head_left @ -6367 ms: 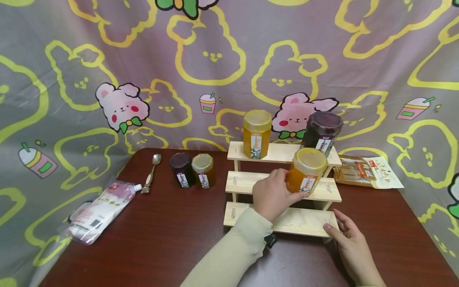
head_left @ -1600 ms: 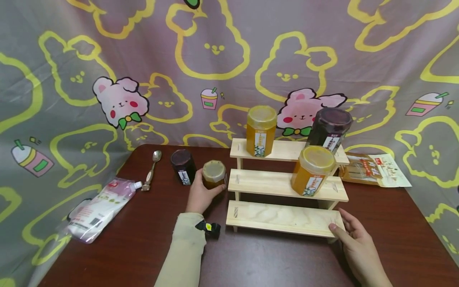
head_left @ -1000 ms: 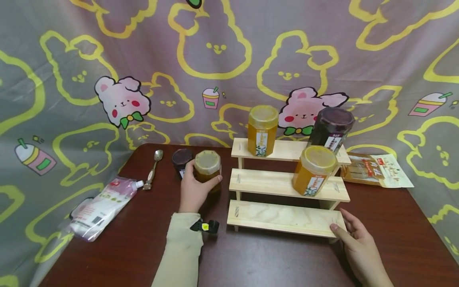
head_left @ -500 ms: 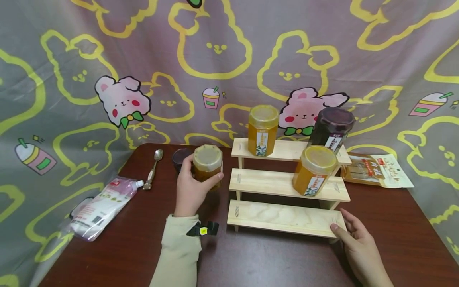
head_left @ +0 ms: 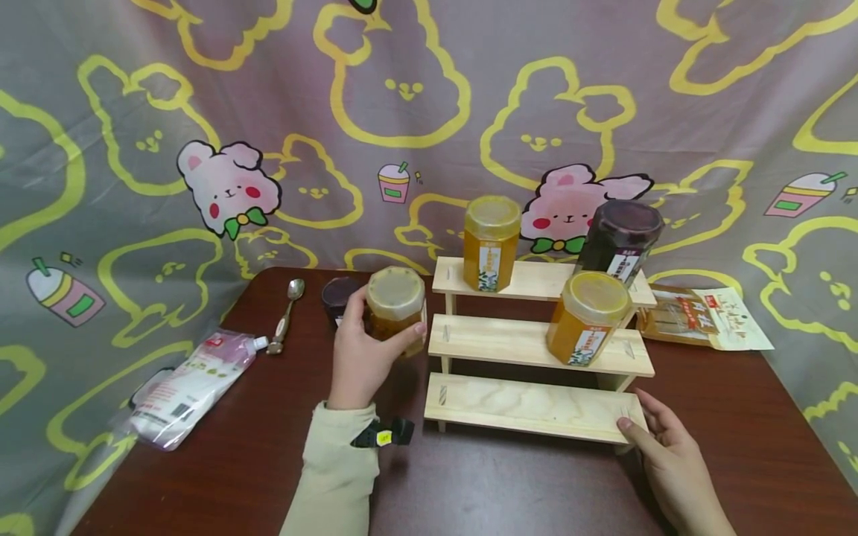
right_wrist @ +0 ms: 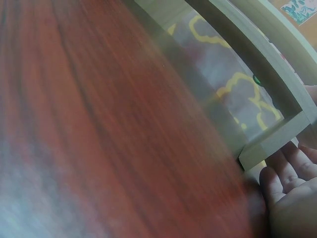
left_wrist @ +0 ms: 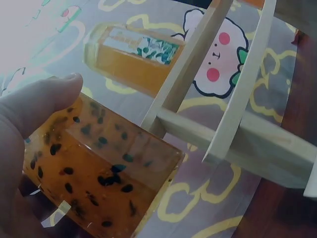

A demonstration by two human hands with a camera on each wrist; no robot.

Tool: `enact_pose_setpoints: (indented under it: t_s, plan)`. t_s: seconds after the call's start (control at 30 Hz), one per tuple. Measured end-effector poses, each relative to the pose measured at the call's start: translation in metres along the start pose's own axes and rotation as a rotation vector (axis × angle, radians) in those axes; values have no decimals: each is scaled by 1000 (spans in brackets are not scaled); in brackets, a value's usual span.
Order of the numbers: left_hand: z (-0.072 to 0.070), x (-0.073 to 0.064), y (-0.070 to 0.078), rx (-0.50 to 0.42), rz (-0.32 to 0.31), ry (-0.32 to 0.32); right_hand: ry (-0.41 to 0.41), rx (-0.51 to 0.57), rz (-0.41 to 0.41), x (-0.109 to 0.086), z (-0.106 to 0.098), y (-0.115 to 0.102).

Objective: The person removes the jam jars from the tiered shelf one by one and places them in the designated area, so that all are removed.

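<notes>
My left hand (head_left: 367, 348) grips a jar of amber jam with dark seeds (head_left: 397, 299), held up off the table just left of the wooden step shelf (head_left: 529, 406). In the left wrist view, the seeds in the jam jar (left_wrist: 99, 168) show clearly, with the thumb along its side. At the shelf's lowest step my right hand (head_left: 670, 450) holds the right end, thumb on top and fingers at the side. Yellow jars stand on the top step (head_left: 492, 246) and on the middle step (head_left: 588, 320). A dark purple jar (head_left: 620, 238) stands at the top right.
Behind my left hand, a smaller dark jar (head_left: 338, 294) stands on the table, partly hidden. Farther left lie a metal spoon (head_left: 287, 316) and a white spouted pouch (head_left: 194, 391). A brown and white food packet (head_left: 704, 320) lies behind the shelf's right end.
Earlier, my left hand was at the yellow jar on the middle step. Since then it took the seeded jam jar and raised it, now shifting slightly right. My right hand stays at the shelf.
</notes>
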State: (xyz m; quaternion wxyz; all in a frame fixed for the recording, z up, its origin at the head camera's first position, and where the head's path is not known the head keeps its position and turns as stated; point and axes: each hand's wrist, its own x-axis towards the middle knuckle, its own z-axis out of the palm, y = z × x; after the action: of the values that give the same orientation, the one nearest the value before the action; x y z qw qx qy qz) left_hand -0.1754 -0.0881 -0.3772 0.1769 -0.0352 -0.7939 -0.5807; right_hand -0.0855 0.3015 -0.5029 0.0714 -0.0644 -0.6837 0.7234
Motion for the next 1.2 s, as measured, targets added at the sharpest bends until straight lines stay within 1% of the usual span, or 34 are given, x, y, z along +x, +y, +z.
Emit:
enact_pose_setpoints:
  t_s: [0.17,0.37,0.47,0.57,0.63,0.77,0.93,1.1,1.2]
  plan:
    - [6,-3,2,-7,31,-5,-3,2,11,0,1,0]
    - [17,-5,-2,-12,61,-63,-12,9,16,-1,2,0]
    - [23,-7,-3,-9,73,-76,-8,-4,18,-1,2,0]
    - [27,-8,-3,-8,81,-76,-8,-6,5,0,2,-1]
    - [29,-8,-3,-6,86,-89,-11,5,-11,0,2,-1]
    - [33,-8,-4,-10,95,-142,-15,20,-25,1,2,-1]
    - [36,-7,-8,15,115,-219,-9,7,-1,0,1,-2]
    - [36,-8,-8,74,139,-298,-7,15,4,-1,1,-1]
    - [35,-8,-8,124,137,-332,-9,18,4,-1,0,1]
